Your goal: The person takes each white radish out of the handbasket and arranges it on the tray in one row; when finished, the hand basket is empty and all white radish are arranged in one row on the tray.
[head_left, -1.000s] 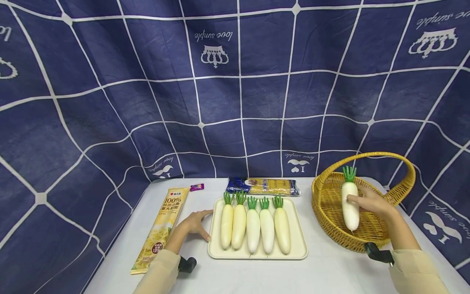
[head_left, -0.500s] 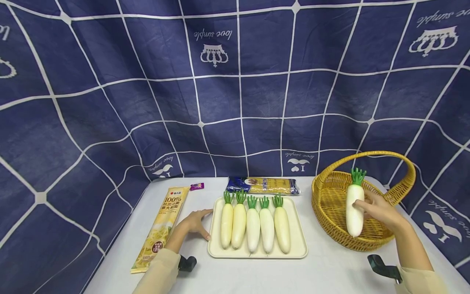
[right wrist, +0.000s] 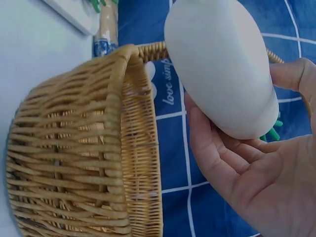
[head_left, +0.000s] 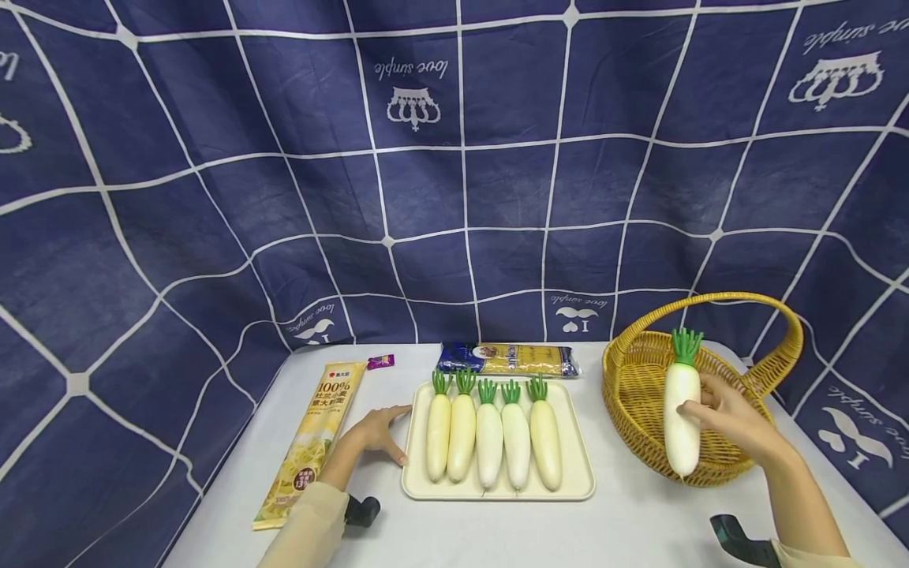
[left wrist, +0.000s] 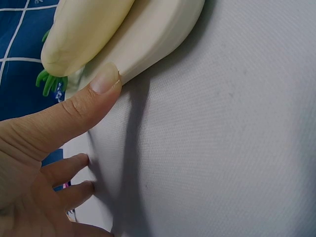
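Note:
My right hand (head_left: 731, 414) grips a white radish (head_left: 682, 418) with a green leafy top, thumb on one side and fingers round the other. In the head view the radish overlaps the wicker basket (head_left: 639, 442); the right wrist view shows it raised above the basket's rim (right wrist: 116, 98). My left hand (head_left: 376, 432) is spread at the left edge of the cream tray (head_left: 578, 481), its thumb (left wrist: 89, 106) touching the rim. Several radishes lie side by side on the tray, some yellowish like the leftmost radish (head_left: 439, 438), others whiter like the middle radish (head_left: 490, 446).
A long yellow noodle packet (head_left: 312, 442) lies left of my left hand. Behind the tray is a blue and yellow pasta packet (head_left: 511, 360), and a small purple packet (head_left: 381, 361) lies at the back left. The basket's tall handle (head_left: 724, 298) arches over it.
My right hand has brought the radish from inside the basket up and toward the front, first shifting right, then slightly left. My left hand stays at the tray edge.

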The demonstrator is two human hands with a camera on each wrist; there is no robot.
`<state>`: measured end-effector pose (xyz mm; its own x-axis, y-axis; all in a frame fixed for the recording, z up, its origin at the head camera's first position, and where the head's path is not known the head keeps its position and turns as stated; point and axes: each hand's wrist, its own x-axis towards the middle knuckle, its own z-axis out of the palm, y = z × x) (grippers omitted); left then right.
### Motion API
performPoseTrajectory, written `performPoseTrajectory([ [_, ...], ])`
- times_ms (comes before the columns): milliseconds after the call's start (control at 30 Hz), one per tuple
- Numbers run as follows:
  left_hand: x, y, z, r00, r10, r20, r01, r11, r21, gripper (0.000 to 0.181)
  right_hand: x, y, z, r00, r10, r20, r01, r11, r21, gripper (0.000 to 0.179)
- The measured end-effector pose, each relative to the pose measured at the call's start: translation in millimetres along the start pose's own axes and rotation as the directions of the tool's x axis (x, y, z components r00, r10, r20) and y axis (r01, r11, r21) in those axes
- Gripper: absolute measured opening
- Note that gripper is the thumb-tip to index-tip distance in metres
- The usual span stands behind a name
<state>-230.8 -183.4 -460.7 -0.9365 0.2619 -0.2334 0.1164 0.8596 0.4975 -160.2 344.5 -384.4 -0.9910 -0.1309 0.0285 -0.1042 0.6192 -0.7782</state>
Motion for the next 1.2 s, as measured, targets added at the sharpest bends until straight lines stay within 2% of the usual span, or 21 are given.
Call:
performPoseTrajectory([
  [267, 0.4, -1.0, 0.4, 1.000, 0.007, 0.000, -0.007, 1.000, 0.008, 0.097, -10.1, -8.7, 13.5, 1.000, -0.017, -0.012, 0.018, 1.000, 0.023, 0.070],
  [500, 0.2, -2.7, 1.2, 1.000, -0.004, 0.001, 0.004, 1.000, 0.001, 0.099, -12.8, -18.6, 28.4, 0.998, -0.061, 0.023, 0.059, 0.995, 0.076, 0.070],
  [900, 1.4, -4.2, 1.1, 1.000, 0.020, -0.008, -0.020, 1.000, -0.003, 0.098, -7.7, -36.9, 61.2, 0.991, -0.101, 0.090, 0.084, 0.980, 0.181, 0.077],
  [1033, 0.5, -3.7, 0.8, 1.000, 0.020, -0.006, -0.021, 1.000, -0.006, 0.098, -4.1, -40.0, 73.6, 0.981, -0.143, 0.127, 0.111, 0.966, 0.235, 0.078],
  [1200, -0.6, -2.8, 0.2, 1.000, 0.021, -0.009, -0.021, 1.000, -0.003, 0.097, 1.9, -37.9, 90.1, 0.960, -0.195, 0.201, 0.135, 0.951, 0.278, 0.077],
])
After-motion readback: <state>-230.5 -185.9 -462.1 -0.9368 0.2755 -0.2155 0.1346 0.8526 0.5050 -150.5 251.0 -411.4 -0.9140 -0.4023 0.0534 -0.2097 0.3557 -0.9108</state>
